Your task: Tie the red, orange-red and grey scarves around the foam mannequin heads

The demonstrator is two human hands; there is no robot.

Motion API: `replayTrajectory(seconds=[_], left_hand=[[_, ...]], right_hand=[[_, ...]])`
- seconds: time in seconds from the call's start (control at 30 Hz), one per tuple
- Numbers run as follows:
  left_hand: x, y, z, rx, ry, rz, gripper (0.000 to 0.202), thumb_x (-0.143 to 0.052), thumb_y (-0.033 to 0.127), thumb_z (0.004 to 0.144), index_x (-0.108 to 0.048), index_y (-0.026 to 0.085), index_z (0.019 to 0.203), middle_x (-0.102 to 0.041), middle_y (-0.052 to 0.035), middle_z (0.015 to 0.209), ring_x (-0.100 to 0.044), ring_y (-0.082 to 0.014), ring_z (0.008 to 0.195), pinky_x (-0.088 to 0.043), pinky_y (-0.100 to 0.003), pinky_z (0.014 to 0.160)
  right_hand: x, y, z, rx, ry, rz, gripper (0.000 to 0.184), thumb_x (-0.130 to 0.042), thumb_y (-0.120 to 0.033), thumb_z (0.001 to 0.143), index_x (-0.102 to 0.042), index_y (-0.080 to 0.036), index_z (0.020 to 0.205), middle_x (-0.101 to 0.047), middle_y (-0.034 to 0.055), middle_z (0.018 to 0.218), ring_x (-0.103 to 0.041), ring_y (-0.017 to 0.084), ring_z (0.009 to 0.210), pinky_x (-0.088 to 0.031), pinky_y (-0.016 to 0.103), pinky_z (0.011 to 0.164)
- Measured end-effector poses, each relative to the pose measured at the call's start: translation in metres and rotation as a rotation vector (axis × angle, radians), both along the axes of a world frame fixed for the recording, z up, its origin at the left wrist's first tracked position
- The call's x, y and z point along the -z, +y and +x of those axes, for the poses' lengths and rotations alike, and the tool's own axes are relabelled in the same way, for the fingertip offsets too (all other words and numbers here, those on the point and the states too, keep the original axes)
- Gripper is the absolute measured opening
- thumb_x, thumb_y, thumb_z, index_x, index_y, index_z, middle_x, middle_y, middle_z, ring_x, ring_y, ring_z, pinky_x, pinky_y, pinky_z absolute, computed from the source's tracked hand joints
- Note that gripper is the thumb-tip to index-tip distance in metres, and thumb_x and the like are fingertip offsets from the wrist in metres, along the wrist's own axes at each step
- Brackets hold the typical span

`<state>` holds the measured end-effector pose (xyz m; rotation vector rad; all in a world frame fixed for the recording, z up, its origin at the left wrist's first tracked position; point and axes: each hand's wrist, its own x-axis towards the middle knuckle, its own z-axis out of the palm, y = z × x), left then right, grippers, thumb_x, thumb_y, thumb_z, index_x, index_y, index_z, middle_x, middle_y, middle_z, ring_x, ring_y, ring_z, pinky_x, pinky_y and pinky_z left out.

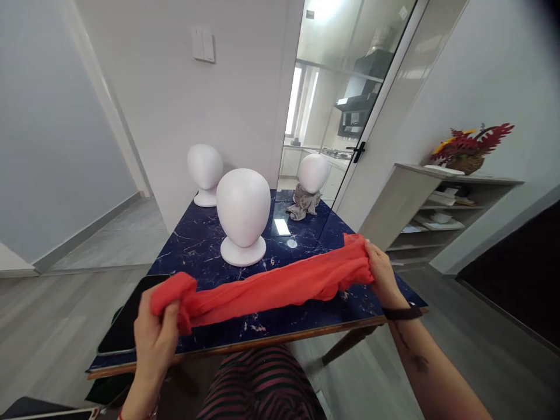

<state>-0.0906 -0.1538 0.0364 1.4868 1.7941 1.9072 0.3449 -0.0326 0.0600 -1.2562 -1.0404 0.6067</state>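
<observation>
- Head view, the only one: a red cloth (280,287) is stretched lengthwise in the air over the near part of the blue marbled table (192,242), in front of the nearest white head form (242,207); whether its lower edge brushes the tabletop, I cannot tell.
- The left hand (154,333) has its fingers closed around a bunched end, thumb pressed against the folds. The right hand (384,275) pinches the other end, thumb towards the camera; its other fingers are partly hidden.
- The left end is a thick wad while the middle lies flatter — uneven gathering that could let a fold slip out of the left grip if the cloth were pulled harder.
- The right end looks loosely crumpled, so a layer could escape the pinch there and leave the band lopsided.
- The nearest head form stands on a round base just beyond the cloth; a low, fast sweep could catch it and tip it, since nothing visible braces it.
- A dark flat slab (126,318) lies at the table's left edge, beside the left hand; a dropped wrist could nudge it — perhaps off the side.
- Further back, another white head form (205,166) and one with a grey cloth (304,202) at its neck seem out of harm's way.
</observation>
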Motion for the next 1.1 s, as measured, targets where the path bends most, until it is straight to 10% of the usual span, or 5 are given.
replayTrajectory(seconds=[0.17, 0.37, 0.6, 0.8, 1.1], left_hand=[[0.003, 0.000, 0.015, 0.237, 0.576, -0.100, 0.039, -0.053, 0.038, 0.084, -0.052, 0.018, 0.117, -0.063, -0.0084, 0.107, -0.059, -0.0221, 0.092, -0.044, -0.034, 0.082], [0.016, 0.003, 0.017, 0.316, 0.887, -0.353, 0.034, -0.047, 0.040, 0.087, -0.060, 0.025, 0.115, -0.062, -0.0063, 0.110, -0.056, -0.0241, 0.102, -0.040, -0.045, 0.092], [0.024, 0.001, 0.043, 0.260, 0.951, -0.180, 0.046, -0.040, 0.017, 0.086, -0.046, 0.016, 0.132, -0.051, -0.0111, 0.133, -0.044, -0.0247, 0.123, -0.034, -0.044, 0.105], [0.036, 0.012, 0.067, 0.413, 0.903, -0.300, 0.055, -0.047, 0.030, 0.087, -0.034, 0.019, 0.139, -0.048, -0.0111, 0.135, -0.045, -0.0271, 0.122, -0.042, -0.044, 0.097], [0.046, 0.023, 0.047, 0.308, 0.549, -0.364, 0.021, -0.037, 0.026, 0.091, -0.056, 0.019, 0.093, -0.059, -0.0061, 0.087, -0.055, -0.0225, 0.084, -0.046, -0.038, 0.076]], right_hand=[[-0.013, 0.003, -0.016, 0.530, -0.435, 0.299, 0.049, -0.030, -0.053, 0.091, -0.056, -0.015, 0.073, -0.054, 0.0026, 0.065, -0.048, 0.015, 0.062, -0.041, 0.030, 0.066], [0.020, -0.011, -0.029, -0.392, -0.681, 0.105, 0.034, -0.040, -0.041, 0.091, -0.060, -0.018, 0.106, -0.066, 0.0075, 0.100, -0.060, 0.019, 0.095, -0.045, 0.032, 0.087], [0.060, -0.006, 0.012, -0.126, -0.785, 0.104, 0.048, -0.038, -0.016, 0.083, -0.048, -0.020, 0.129, -0.051, 0.0098, 0.133, -0.046, 0.021, 0.124, -0.033, 0.043, 0.107], [0.066, -0.010, 0.012, -0.465, -0.844, 0.027, 0.035, -0.053, -0.018, 0.075, -0.062, -0.023, 0.108, -0.026, 0.0063, 0.150, -0.029, 0.025, 0.135, -0.026, 0.042, 0.111], [0.020, -0.015, 0.022, -0.144, -0.103, 0.133, 0.026, -0.065, -0.031, 0.067, -0.052, -0.021, 0.087, -0.056, -0.0031, 0.077, -0.052, 0.011, 0.063, -0.043, 0.021, 0.057]])
